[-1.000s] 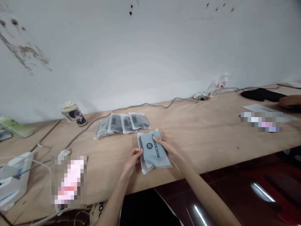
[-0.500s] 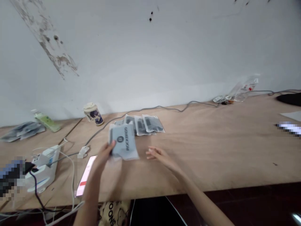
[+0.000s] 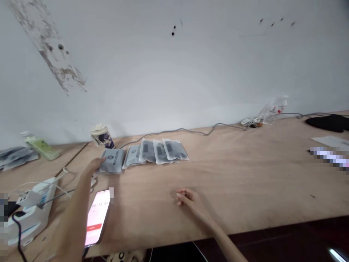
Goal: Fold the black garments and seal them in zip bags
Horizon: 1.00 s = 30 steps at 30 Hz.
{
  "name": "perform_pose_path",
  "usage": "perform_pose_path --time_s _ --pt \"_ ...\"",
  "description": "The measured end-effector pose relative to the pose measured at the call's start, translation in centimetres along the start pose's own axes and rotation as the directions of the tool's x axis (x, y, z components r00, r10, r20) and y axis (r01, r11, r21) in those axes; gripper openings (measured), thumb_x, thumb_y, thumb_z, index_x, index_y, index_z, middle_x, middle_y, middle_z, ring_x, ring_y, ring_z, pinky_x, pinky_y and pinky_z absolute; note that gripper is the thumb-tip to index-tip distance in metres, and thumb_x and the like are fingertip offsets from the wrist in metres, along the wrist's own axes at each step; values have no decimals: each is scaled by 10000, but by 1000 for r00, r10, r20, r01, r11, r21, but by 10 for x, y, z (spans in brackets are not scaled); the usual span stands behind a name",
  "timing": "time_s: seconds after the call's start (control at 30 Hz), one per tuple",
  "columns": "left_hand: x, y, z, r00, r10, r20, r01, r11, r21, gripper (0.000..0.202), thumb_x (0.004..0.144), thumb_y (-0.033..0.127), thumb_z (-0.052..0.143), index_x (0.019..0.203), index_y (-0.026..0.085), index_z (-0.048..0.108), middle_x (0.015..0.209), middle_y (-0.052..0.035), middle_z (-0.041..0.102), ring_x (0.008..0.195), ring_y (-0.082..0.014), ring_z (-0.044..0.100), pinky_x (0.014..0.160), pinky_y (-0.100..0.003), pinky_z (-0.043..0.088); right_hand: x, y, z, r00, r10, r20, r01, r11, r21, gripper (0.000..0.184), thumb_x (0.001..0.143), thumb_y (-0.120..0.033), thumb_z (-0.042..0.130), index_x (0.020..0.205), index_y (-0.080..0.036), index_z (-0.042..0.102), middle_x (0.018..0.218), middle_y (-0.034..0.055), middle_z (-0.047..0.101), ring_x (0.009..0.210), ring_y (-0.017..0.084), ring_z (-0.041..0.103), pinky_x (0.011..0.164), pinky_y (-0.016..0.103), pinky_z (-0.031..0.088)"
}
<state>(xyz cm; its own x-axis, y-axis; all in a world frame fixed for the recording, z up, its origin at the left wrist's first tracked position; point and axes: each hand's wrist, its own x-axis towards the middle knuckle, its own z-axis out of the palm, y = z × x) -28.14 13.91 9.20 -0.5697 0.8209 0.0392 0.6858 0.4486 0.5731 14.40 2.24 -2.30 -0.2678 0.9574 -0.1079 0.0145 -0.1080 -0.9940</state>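
Head view, and I'm watching the left grip (image 3: 92,166) stretching out low over the plywood table (image 3: 245,178), open, with its fingertips lying on the edge of a grey ROCKBROS pouch (image 3: 112,161) and not pinching it. That pouch is sitting at the left end of a row on the table, just beside four clear-fronted pouches (image 3: 160,151) that are overlapping one another, with dark items showing through them. Over to the right, the right grip (image 3: 189,200) is resting on the table, fingers loosely curled, holding nothing. A phone (image 3: 96,218) is lying just beside the left forearm (image 3: 73,203), its screen lit and showing a red bar. Behind the row, a paper cup (image 3: 101,136) is standing near the wall (image 3: 191,65), a grey cable (image 3: 191,130) is running along the table's back edge, and a white power strip (image 3: 32,209) is sitting at far left with cords plugged in.
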Motion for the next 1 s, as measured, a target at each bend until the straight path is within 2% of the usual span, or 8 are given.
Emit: perform_pose_path --time_s 0.1,0.17,0.27,0.37,0.5,0.73,0.93,1.0 --pt "4 2 12 995 29 -95 -15 990 144 500 789 352 537 1162 20 550 1195 -296 550 1091 -405 537 872 -518 418 0 3 1 1000 -30 -2 30 999 -10 354 794 -506 569 947 -191 624 795 24 657 721 198 660 726 320 472" --pt "-3 9 25 982 180 -63 -161 959 233 481 791 338 543 1206 96 549 1280 -245 499 1191 -377 464 958 -490 363 0 4 2 999 -40 -4 40 999 -28 347 798 -505 562 934 -192 624 764 21 648 716 203 657 716 318 470" --pt "-27 20 49 849 500 171 -526 765 372 418 775 349 581 1158 181 598 1250 -152 540 1200 -317 453 992 -419 349 -2 3 3 999 -42 -18 41 998 -46 322 800 -490 563 925 -198 619 733 16 639 713 206 649 698 314 465" --pt "-55 25 73 746 616 255 -648 580 494 453 784 245 552 1230 167 536 1279 -156 519 1182 -326 458 962 -446 368 -4 -2 5 999 -38 -33 36 999 -39 290 797 -473 571 909 -208 614 733 14 638 706 204 641 686 312 461" --pt "-72 23 88 743 628 231 -642 570 513 447 822 70 364 1249 99 492 1230 -181 560 1129 -279 516 919 -378 411 -8 -10 6 998 -41 -39 40 999 -23 293 774 -487 585 872 -212 615 681 8 627 698 208 626 689 320 459" --pt "-94 31 77 706 658 263 -688 547 477 427 805 28 324 1154 109 557 1071 -142 651 1045 -253 567 874 -338 440 -18 -14 13 998 23 -66 -16 994 106 397 647 -575 671 789 -210 611 647 3 618 653 197 613 694 336 478" --pt "-176 9 70 734 648 204 -665 623 412 412 818 54 330 1125 137 592 1077 -122 663 1001 -268 584 845 -377 464 -36 -14 20 969 237 64 -245 947 208 527 613 -609 698 896 -180 580 775 24 656 595 157 641 596 301 517" --pt "-211 -5 69 708 680 189 -698 634 334 412 831 86 349 1167 146 581 1121 -120 649 1050 -266 567 888 -393 454 -44 -18 23 939 328 101 -342 917 204 534 655 -609 675 948 -177 560 806 35 657 581 149 652 525 265 519"
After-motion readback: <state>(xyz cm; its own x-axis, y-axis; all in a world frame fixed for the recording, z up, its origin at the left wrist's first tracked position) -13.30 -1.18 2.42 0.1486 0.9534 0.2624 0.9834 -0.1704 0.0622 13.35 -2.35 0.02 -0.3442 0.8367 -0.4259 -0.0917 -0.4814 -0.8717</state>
